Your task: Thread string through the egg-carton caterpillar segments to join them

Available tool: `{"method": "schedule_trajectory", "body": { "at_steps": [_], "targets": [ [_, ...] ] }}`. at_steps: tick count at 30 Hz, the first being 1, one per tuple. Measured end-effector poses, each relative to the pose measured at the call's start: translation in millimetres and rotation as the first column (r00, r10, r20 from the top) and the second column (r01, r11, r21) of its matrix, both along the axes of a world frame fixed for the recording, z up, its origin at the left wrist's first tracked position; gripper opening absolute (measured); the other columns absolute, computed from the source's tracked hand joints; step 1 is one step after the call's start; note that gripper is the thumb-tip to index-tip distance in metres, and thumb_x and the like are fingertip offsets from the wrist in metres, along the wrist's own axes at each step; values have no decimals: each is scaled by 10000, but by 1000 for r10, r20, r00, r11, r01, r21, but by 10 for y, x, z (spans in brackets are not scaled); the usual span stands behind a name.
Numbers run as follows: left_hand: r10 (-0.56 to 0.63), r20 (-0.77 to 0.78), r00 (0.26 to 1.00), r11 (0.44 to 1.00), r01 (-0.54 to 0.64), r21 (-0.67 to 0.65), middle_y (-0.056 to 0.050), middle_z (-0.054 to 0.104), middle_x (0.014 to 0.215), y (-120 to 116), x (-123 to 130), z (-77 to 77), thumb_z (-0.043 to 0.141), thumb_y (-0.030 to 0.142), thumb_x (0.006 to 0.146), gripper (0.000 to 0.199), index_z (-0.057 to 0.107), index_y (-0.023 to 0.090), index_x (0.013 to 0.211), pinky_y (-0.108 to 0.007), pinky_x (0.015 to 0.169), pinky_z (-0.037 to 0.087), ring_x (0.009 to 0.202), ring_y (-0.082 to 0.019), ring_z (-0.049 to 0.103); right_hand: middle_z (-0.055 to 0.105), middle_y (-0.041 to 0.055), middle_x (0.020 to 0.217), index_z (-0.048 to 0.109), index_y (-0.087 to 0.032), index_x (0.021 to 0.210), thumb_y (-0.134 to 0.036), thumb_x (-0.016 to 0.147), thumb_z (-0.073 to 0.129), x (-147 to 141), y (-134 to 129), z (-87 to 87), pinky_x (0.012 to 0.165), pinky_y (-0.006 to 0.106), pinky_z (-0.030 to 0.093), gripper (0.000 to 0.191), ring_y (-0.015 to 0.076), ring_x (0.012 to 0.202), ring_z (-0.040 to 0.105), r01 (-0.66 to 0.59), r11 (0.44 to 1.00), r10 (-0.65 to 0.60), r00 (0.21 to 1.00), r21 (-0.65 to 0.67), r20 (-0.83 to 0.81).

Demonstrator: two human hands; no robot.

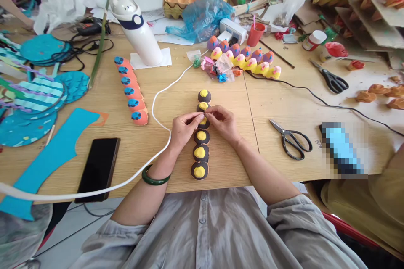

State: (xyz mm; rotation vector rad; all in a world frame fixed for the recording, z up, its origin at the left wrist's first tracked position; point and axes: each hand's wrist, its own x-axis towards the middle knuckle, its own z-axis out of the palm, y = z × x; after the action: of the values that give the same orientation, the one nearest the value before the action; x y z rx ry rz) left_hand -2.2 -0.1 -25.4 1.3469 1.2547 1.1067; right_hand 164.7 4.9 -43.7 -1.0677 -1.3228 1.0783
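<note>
While a dark phone (97, 167) lies at eight o'clock, left hand (184, 129) and right hand (225, 122) meet, pinched closed, over the black-and-yellow row (202, 137), any held piece indiscernible.

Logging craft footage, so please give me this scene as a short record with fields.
centre: bumpy strip with six dark, yellow-centred domes
left hand: pinched close at the strip's far half
right hand: pinched beside the left hand; anything held too small to tell
left side: orange bumpy strip with blue spots; flat black rectangular phone
right side: nearer black-handled metal scissors
</note>
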Motion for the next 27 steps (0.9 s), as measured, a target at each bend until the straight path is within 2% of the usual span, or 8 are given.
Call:
{"method": "schedule_trajectory", "body": {
  "at_steps": [3,11,15,21,27],
  "targets": [
    [-24,20,1000,1000,24,-13,21,578,562,-5,-6,6,750,427,850,336,856,154,1015,-224,549,417,542,-99,483,685,3,793,710,-208,901,-466,875,737,0,-3,13,561,260,458,261,103,613,537,9,1000,-10,1000,-9,-7],
    [-29,-2,1000,1000,29,7,20,578,562,6,5,42,751,379,835,303,858,155,1008,-221,536,403,535,-94,475,673,-1,790,712,-196,898,-388,882,719,2,-21,48,574,264,443,193,96,604,519,14,1000,-15,1000,20,21],
    [-30,3,1000,1000,30,-3,22,572,559,0,8,40,751,380,834,306,858,153,1009,-223,532,400,530,-94,470,666,-6,773,707,-201,900,-350,895,690,5,-25,50,584,266,439,150,96,602,513,18,998,-22,998,62,58],
    [-33,-2,999,999,33,-2,23,570,557,0,4,28,757,379,829,297,858,163,1006,-226,532,403,531,-99,470,685,3,796,690,-215,921,-395,918,668,6,-38,51,578,267,459,181,100,600,510,17,996,-31,988,88,155],
    [-32,-27,999,999,32,1,23,564,554,-4,12,80,750,388,824,291,857,154,959,-225,543,409,537,-99,467,692,4,812,692,-215,927,-335,919,638,9,-36,39,596,263,479,132,99,611,528,6,992,-30,982,127,186]
  ]
}}
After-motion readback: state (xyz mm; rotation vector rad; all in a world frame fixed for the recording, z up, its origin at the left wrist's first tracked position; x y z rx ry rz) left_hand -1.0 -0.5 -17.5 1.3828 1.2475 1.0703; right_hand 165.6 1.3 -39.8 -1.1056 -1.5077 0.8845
